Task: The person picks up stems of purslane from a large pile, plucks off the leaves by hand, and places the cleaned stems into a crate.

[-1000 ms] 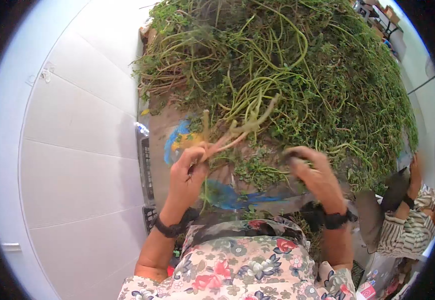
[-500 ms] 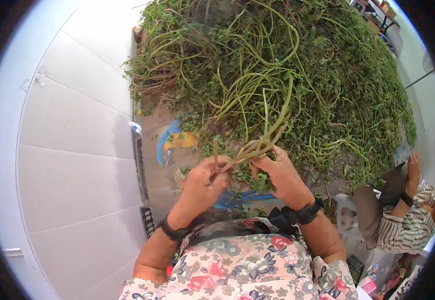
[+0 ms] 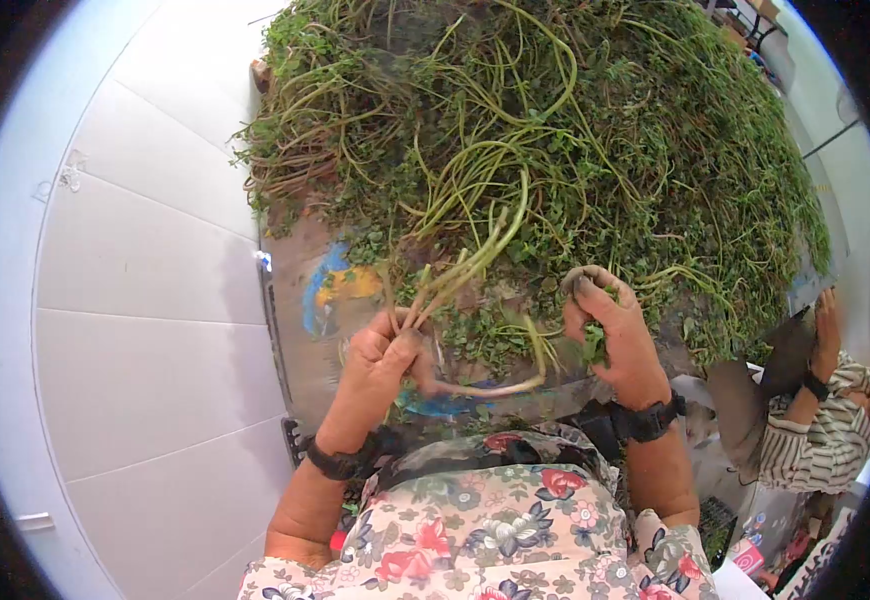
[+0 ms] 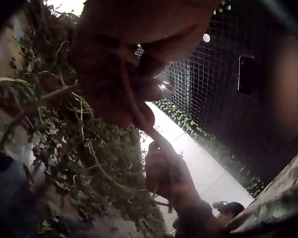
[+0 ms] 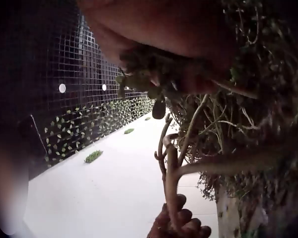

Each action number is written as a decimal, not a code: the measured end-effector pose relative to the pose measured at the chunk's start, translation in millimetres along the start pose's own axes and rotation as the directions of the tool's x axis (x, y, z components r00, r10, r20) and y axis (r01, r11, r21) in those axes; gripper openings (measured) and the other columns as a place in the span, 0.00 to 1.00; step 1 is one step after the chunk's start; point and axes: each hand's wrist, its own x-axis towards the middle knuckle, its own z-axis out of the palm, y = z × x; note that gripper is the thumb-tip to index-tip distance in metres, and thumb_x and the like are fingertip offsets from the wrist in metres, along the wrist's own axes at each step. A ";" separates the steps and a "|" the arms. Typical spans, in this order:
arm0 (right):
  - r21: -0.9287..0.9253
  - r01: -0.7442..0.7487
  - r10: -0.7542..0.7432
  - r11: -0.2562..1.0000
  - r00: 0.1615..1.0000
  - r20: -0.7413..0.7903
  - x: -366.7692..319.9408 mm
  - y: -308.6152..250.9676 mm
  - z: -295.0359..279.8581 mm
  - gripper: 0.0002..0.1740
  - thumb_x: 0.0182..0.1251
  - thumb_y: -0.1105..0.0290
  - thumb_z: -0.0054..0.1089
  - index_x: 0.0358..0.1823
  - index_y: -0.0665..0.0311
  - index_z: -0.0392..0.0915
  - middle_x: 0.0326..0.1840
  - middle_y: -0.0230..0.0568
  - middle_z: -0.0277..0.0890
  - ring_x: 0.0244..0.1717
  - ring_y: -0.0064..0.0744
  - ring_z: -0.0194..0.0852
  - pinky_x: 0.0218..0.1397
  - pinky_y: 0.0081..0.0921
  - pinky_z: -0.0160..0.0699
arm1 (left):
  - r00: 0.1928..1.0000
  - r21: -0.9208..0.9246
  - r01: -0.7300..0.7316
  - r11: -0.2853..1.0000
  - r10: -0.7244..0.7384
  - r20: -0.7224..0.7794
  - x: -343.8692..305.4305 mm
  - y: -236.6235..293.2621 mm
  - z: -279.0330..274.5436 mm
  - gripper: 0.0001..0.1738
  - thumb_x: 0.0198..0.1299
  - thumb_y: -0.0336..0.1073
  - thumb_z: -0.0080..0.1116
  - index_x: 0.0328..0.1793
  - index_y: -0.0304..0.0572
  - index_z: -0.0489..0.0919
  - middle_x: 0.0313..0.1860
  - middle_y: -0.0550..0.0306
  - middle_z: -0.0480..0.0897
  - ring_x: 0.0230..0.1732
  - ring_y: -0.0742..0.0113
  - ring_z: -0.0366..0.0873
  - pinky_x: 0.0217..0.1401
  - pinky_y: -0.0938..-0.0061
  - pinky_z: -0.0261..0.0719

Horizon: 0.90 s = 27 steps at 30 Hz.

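My left hand (image 3: pixel 367 368) pinches a few long plant stems (image 3: pixel 460 272) near their cut ends, and they fan up and away over the table. A pale stem (image 3: pixel 490 391) also runs from this hand, bending up at its right end. To the right, my right hand (image 3: pixel 627 338) is curled round a small bunch of green leaves (image 3: pixel 595 343). In the right wrist view dark leaves (image 5: pixel 159 106) poke out below its fingers, and the left hand (image 5: pixel 181 223) grips a forked stem (image 5: pixel 172 171).
A large heap of leafy green stems (image 3: pixel 615 150) covers the table (image 3: pixel 300 350) ahead. Loose leaves (image 3: pixel 485 340) lie between the hands. A white wall (image 3: pixel 155 300) stands on the left. Another person in a striped sleeve (image 3: pixel 805 455) is at the right edge.
Both hands came together at the stems half a second ago. Since then the right hand has drawn away to the right with leaves in it, while the left has shifted slightly left, keeping the stems.
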 end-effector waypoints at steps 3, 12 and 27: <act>-0.108 0.008 -0.008 0.994 1.000 0.002 0.9 1.5 -7.2 0.10 0.63 0.64 0.54 0.38 0.62 0.74 0.22 0.25 0.68 0.22 0.13 0.62 0.23 0.13 0.60 | 1.000 0.086 0.013 0.996 -0.014 0.010 -0.5 1.2 -2.9 0.12 0.65 0.39 0.46 0.44 0.36 0.69 0.17 0.65 0.69 0.15 0.80 0.62 0.22 0.85 0.63; -0.452 0.037 -0.046 0.891 0.999 -0.008 -5.5 6.9 -0.3 0.12 0.61 0.63 0.53 0.38 0.65 0.76 0.25 0.24 0.68 0.28 0.12 0.61 0.31 0.14 0.62 | 0.998 -0.075 -0.012 0.997 0.008 -0.059 -7.9 3.6 -17.6 0.10 0.66 0.39 0.43 0.42 0.41 0.70 0.12 0.68 0.63 0.11 0.81 0.57 0.28 0.78 0.75; -0.282 -0.033 -0.068 0.959 0.938 -0.340 -44.5 18.2 -76.4 0.12 0.61 0.63 0.54 0.40 0.65 0.75 0.27 0.27 0.70 0.27 0.15 0.64 0.29 0.14 0.63 | 0.983 0.589 -0.016 0.808 0.120 -0.137 -4.5 -19.1 -57.3 0.16 0.59 0.31 0.46 0.52 0.32 0.71 0.42 0.51 0.76 0.39 0.67 0.75 0.40 0.73 0.76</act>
